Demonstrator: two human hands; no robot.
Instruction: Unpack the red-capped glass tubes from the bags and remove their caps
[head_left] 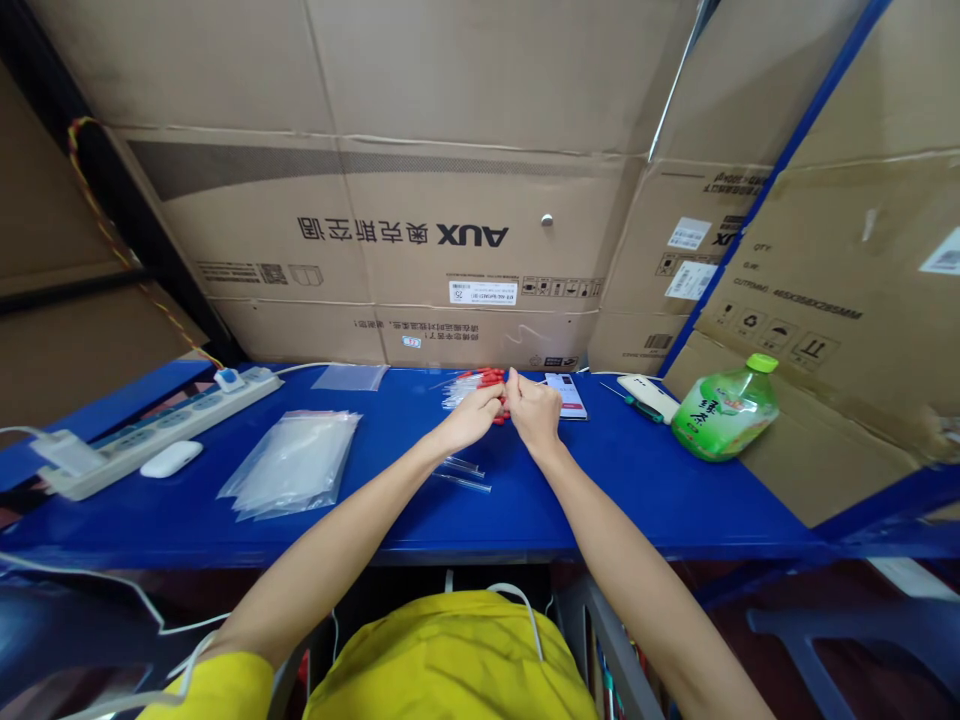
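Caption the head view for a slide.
Left hand and right hand close together by red-ended pieces on a blue table, between clear bags and a green bottle.

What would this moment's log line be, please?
left hand, right hand: close together, grip unclear; red-tipped pieces: near hands; clear tubes: on table

The blue table (637, 490) bears clear bags (292, 465); red-tipped pieces (464, 388); a green bottle (724, 412).
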